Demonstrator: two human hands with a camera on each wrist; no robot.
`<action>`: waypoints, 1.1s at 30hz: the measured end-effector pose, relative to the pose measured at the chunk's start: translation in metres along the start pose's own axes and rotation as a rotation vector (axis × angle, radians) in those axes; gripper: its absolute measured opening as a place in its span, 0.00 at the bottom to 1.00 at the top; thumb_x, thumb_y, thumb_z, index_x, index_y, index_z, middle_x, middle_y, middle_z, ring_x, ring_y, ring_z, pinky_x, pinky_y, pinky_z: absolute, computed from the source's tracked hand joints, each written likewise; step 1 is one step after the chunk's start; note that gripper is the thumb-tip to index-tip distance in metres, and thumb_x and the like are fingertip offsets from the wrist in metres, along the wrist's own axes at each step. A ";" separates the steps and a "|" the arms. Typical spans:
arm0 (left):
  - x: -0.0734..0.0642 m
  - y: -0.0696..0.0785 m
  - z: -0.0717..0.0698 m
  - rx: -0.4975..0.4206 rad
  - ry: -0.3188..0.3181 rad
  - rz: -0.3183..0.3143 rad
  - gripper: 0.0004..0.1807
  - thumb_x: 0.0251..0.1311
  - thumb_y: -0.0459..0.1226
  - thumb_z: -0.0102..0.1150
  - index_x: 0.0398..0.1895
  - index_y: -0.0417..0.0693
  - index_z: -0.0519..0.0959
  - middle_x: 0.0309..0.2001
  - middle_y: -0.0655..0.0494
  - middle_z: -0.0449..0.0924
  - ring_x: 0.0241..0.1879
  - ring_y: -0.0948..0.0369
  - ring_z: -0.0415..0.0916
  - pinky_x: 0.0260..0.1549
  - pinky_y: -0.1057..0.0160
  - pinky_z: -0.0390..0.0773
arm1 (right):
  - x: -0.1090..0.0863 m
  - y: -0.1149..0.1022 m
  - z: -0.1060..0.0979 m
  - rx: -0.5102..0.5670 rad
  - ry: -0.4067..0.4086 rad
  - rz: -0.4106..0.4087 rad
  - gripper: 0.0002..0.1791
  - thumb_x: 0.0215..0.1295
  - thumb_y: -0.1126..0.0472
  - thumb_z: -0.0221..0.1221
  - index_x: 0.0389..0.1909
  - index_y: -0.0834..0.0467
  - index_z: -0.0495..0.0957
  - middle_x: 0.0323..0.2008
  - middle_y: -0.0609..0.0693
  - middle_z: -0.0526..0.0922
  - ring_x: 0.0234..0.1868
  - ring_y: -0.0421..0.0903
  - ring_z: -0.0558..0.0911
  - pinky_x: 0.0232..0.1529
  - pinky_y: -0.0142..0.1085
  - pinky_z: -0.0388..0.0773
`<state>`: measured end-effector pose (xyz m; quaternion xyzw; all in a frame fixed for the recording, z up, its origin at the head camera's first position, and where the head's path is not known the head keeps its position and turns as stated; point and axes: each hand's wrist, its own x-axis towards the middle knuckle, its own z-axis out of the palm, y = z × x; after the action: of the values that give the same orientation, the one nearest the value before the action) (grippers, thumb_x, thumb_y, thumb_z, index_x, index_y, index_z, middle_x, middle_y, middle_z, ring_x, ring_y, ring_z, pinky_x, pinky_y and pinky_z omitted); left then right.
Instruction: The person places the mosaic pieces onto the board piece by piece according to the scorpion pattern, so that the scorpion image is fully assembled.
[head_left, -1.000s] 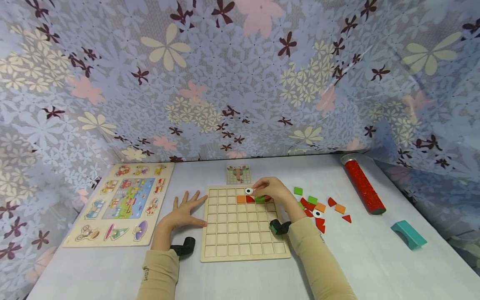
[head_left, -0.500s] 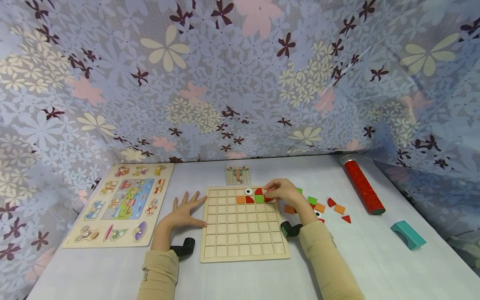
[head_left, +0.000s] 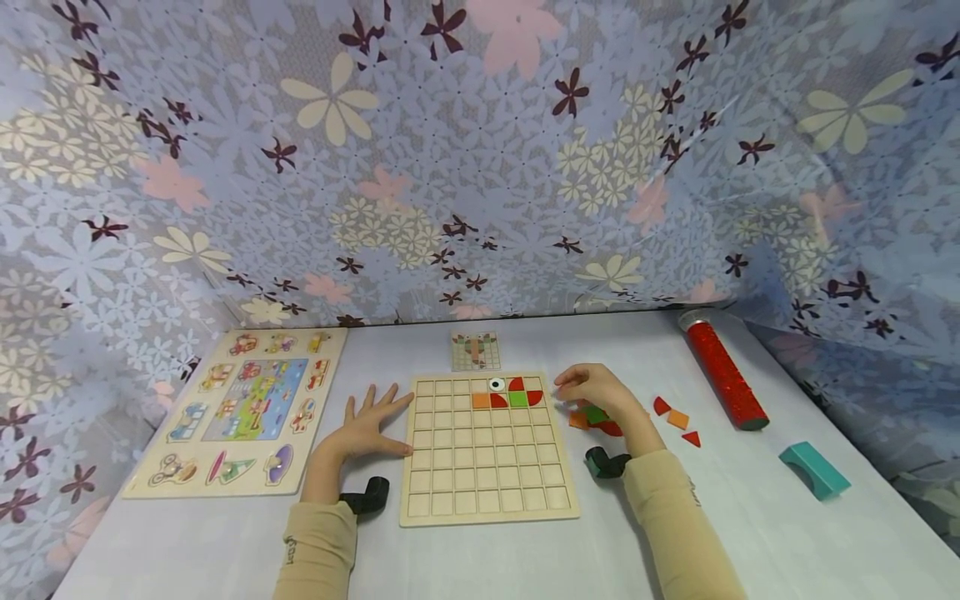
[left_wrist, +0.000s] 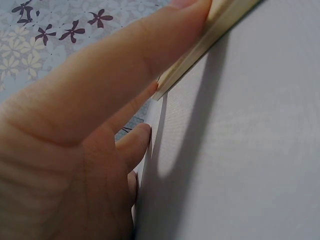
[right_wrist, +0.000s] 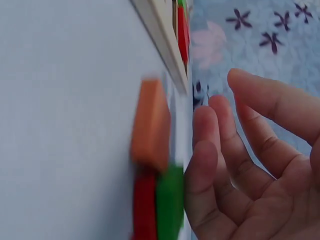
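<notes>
The wooden grid board (head_left: 480,479) lies on the table. Its upper rows hold an eye tile (head_left: 497,385), an orange square (head_left: 481,401), a green square (head_left: 519,399) and several red quarter-round tiles (head_left: 535,397). My left hand (head_left: 367,427) is spread at the board's left side, thumb and index finger touching its edge; the left wrist view shows the thumb (left_wrist: 150,50) against that edge. My right hand (head_left: 600,396) hovers just right of the board, fingers relaxed and holding nothing. Beneath it are loose tiles, including an orange one (right_wrist: 151,122) and a green one (right_wrist: 170,200); the hand hides some.
Behind the board lies a small pattern card (head_left: 476,351). A picture puzzle board (head_left: 255,400) is at left. More loose tiles (head_left: 678,418) lie to the right, before a red glittery tube (head_left: 726,375) and a teal arch block (head_left: 815,471). A flowered cloth (head_left: 480,167) hangs behind.
My right hand has left the eye tile in its cell, passed over the red quarter-round tiles, and moved right off the board above the loose tiles. The left hand stays put.
</notes>
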<state>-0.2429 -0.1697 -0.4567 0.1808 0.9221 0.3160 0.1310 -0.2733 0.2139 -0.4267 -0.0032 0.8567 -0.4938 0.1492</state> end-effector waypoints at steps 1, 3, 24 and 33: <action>0.000 0.000 0.000 0.001 -0.001 0.000 0.53 0.39 0.50 0.71 0.70 0.49 0.56 0.72 0.41 0.40 0.69 0.38 0.23 0.59 0.36 0.17 | -0.001 0.001 -0.003 0.003 0.010 0.008 0.16 0.57 0.64 0.61 0.45 0.67 0.76 0.35 0.54 0.80 0.34 0.46 0.78 0.36 0.36 0.78; 0.000 -0.001 0.000 0.001 -0.002 0.002 0.53 0.40 0.50 0.71 0.70 0.49 0.56 0.72 0.41 0.40 0.69 0.38 0.23 0.59 0.36 0.17 | -0.005 0.005 -0.010 0.006 0.027 0.023 0.17 0.57 0.64 0.61 0.46 0.68 0.76 0.34 0.53 0.80 0.35 0.46 0.78 0.37 0.36 0.78; -0.003 -0.001 0.001 -0.009 0.006 0.003 0.52 0.40 0.49 0.71 0.70 0.49 0.57 0.72 0.41 0.40 0.69 0.38 0.23 0.59 0.37 0.17 | -0.042 0.048 -0.066 -0.090 0.152 0.086 0.19 0.59 0.62 0.58 0.49 0.69 0.73 0.35 0.52 0.81 0.32 0.47 0.74 0.32 0.34 0.74; -0.002 0.000 0.001 -0.009 0.004 0.013 0.52 0.40 0.49 0.71 0.70 0.49 0.56 0.72 0.41 0.40 0.69 0.38 0.23 0.59 0.36 0.17 | -0.048 0.060 -0.075 -0.109 0.249 0.150 0.19 0.52 0.73 0.56 0.48 0.69 0.73 0.39 0.62 0.76 0.35 0.51 0.72 0.29 0.34 0.76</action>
<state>-0.2406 -0.1700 -0.4574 0.1858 0.9197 0.3212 0.1279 -0.2381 0.3152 -0.4299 0.1140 0.8919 -0.4307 0.0780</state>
